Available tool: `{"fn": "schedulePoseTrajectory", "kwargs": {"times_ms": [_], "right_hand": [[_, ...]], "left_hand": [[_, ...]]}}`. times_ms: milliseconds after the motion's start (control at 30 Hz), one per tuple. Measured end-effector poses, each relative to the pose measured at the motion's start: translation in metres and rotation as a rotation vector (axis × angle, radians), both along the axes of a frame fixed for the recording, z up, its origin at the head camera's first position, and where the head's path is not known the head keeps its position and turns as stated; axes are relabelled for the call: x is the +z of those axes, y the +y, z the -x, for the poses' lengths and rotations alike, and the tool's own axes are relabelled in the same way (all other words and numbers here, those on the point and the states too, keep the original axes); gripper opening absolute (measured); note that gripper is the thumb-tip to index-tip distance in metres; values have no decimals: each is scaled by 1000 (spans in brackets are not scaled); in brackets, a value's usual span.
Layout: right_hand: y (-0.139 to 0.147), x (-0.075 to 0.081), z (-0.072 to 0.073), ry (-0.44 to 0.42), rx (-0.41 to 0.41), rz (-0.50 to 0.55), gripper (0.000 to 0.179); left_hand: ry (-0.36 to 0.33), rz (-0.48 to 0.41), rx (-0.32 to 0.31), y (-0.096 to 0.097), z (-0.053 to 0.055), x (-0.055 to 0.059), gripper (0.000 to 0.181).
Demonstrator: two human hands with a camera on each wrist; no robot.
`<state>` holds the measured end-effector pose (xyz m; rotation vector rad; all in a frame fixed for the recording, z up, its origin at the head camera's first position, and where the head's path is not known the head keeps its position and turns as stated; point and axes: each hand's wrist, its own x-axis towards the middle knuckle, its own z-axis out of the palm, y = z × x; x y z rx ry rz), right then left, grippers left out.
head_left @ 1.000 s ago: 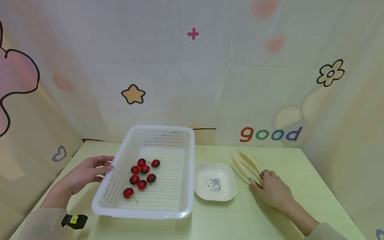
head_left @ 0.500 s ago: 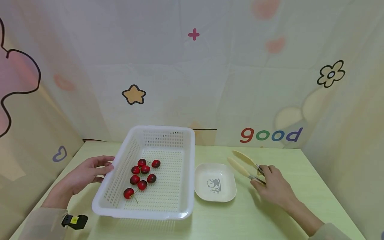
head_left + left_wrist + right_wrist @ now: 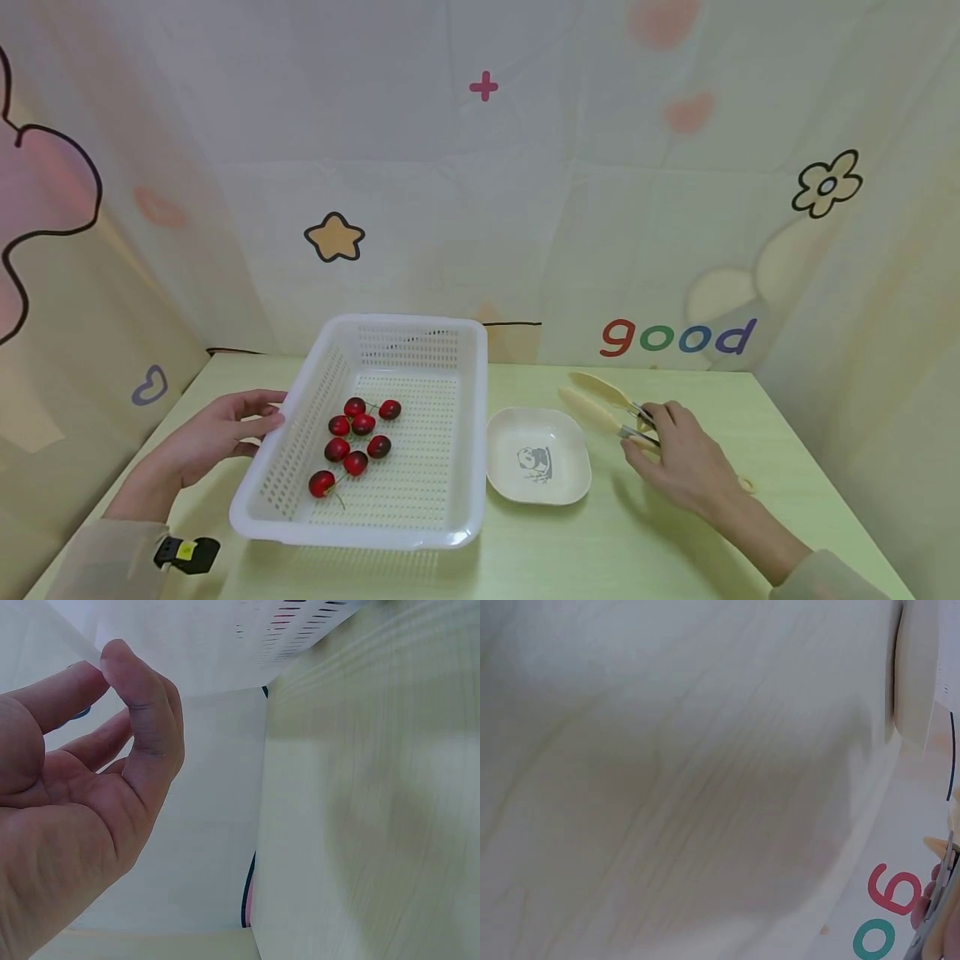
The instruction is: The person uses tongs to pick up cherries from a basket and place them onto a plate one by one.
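Observation:
A white perforated plastic basket (image 3: 352, 535) holds several dark red cherries (image 3: 363, 423). My left hand (image 3: 225, 429) pinches its left rim between thumb and fingers. Close up in the left wrist view, the fingers (image 3: 154, 724) curl up against the basket wall (image 3: 202, 652). My right hand (image 3: 686, 462) grips tongs (image 3: 590, 411) with cream tips and metal arms. The tips are spread apart, pointing left and away, above the table behind the small white dish's right side. Only a sliver of metal tong arm (image 3: 935, 911) shows at the right wrist view's edge.
Between basket and tongs stands a small square white dish (image 3: 502, 433) with a panda print. The pale yellow-green table (image 3: 570, 550) ends at a printed cloth backdrop (image 3: 420, 208), with cloth sides left and right. A black band (image 3: 187, 553) is around the left wrist.
My right hand has lifted the tongs a little and shifted their tips leftward, toward the dish. A ring-like end now shows behind the wrist. The left hand, basket and cherries stay put.

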<state>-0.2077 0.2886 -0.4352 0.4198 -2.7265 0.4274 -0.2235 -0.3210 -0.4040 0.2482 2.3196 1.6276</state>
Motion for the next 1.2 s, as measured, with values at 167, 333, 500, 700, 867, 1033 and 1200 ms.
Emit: {"fn": "schedulePoseTrajectory", "kwargs": {"times_ms": [167, 333, 500, 700, 867, 1033, 1200], "right_hand": [[1, 3, 2, 3, 4, -25, 58], [0, 7, 4, 48, 24, -45, 55], [-2, 13, 8, 119, 61, -72, 52], [-5, 21, 14, 172, 86, -102, 51], [-9, 31, 17, 193, 115, -118, 49], [-15, 41, 22, 203, 144, -143, 48], [-24, 54, 26, 173, 153, -196, 47]], "left_hand": [[0, 2, -1, 0, 0, 0, 63], [6, 3, -3, -1, 1, 0, 62], [9, -1, -4, 0, 0, 1, 62], [7, -8, -7, 0, 1, 1, 62], [0, -5, -3, 0, 1, 0, 63], [-2, -5, -5, 0, 0, 1, 63], [-6, -11, -7, 0, 1, 1, 63]]}}
